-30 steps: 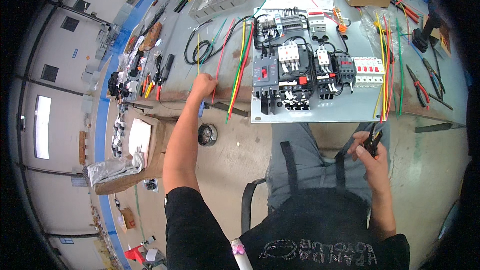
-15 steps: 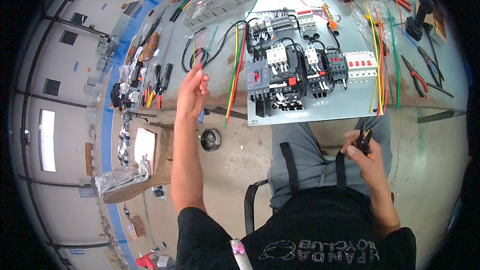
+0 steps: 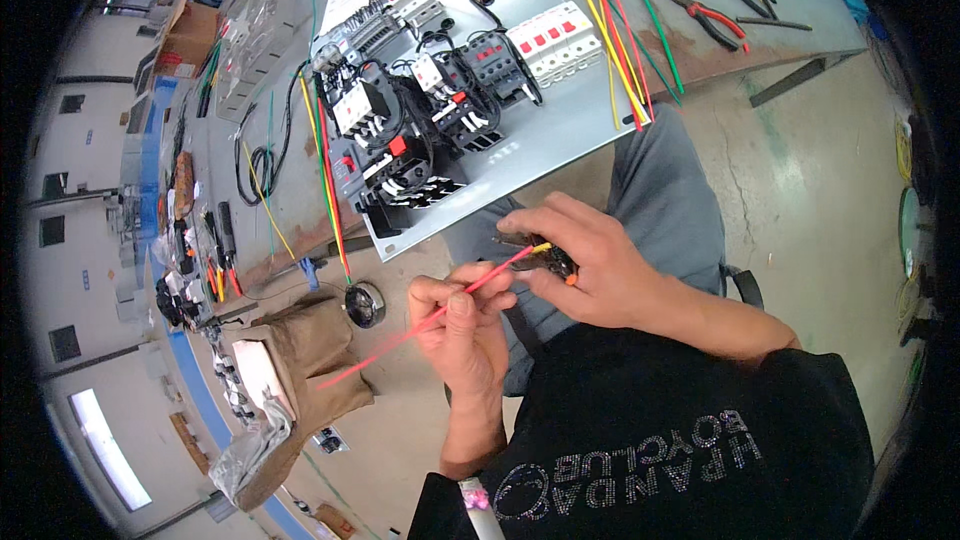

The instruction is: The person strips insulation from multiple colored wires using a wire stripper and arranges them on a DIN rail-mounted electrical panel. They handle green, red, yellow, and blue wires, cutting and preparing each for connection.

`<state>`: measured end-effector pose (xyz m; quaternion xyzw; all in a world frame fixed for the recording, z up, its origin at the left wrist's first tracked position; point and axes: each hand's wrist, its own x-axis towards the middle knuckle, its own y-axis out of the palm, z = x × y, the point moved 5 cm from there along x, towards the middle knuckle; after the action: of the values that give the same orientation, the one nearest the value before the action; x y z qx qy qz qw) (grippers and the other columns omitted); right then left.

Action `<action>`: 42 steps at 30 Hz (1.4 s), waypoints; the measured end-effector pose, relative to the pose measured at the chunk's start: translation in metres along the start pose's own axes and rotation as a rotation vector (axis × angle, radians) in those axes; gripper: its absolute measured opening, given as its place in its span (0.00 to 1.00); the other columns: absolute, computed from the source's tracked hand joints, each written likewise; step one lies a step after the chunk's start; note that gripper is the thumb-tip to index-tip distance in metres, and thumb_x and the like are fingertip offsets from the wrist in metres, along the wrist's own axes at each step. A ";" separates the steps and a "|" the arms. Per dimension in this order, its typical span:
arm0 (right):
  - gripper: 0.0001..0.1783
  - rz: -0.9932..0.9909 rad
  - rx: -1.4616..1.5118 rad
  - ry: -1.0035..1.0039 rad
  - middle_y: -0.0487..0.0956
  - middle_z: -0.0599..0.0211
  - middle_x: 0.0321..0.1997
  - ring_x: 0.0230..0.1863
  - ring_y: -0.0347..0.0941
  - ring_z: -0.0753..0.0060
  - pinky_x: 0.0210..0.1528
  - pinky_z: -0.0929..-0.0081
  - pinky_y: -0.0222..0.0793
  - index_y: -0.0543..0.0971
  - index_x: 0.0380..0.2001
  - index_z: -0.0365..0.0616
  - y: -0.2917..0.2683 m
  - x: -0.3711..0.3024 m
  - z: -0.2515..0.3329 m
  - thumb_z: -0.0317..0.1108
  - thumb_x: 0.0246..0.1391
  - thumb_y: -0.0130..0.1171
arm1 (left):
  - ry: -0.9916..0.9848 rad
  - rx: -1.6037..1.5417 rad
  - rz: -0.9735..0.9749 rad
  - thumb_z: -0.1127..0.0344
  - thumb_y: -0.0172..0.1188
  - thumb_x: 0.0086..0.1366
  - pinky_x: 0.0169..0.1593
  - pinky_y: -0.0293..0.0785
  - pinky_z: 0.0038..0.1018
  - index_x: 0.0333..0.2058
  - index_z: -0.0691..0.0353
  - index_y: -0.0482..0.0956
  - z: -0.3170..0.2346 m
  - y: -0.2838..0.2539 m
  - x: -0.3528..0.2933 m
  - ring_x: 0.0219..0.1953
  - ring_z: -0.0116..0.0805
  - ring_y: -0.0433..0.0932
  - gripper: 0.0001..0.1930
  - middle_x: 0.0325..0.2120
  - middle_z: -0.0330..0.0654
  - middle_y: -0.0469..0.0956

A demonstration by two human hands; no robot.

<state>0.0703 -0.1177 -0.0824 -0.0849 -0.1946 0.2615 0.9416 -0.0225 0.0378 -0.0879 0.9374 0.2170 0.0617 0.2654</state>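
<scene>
Between thumb and fingers, my left hand (image 3: 462, 328) pinches a red wire (image 3: 400, 336). One end trails off toward the lower left; the other reaches up to my right hand (image 3: 590, 265). That hand is closed round a small black wire stripper (image 3: 550, 258) with yellow and orange parts. The red wire's tip meets the tool's jaws, though I cannot make out whether they have closed on it. Both hands are above my lap, just in front of a metal mounting plate (image 3: 520, 168) that carries black-and-white contactors (image 3: 362, 110), a row of breakers (image 3: 555, 42) and black wiring.
Red, yellow and green wires hang over the table edge on both sides of the plate. Red-handled pliers (image 3: 700, 16) lie at the far right. A grey slotted tray (image 3: 257, 45) and a black cable coil (image 3: 262, 165) are at left. A brown-covered chair (image 3: 320, 350) stands lower left.
My left hand has come back from the table's left side with the red wire. My right hand has lifted the tool to meet the wire. The view has turned and shifted right.
</scene>
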 end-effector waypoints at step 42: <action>0.24 -0.234 -0.222 -0.166 0.72 0.60 0.33 0.34 0.74 0.51 0.35 0.59 0.71 0.79 0.44 0.46 -0.015 0.005 -0.015 0.25 0.37 0.67 | 0.049 0.020 -0.058 0.58 0.54 0.77 0.48 0.82 0.42 0.53 0.70 0.76 0.039 0.018 -0.020 0.38 0.47 0.84 0.19 0.41 0.55 0.84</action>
<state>0.0870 -0.1283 -0.0904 -0.1431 -0.3078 0.1333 0.9312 -0.0243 -0.0032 -0.1114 0.9315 0.2510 0.0748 0.2522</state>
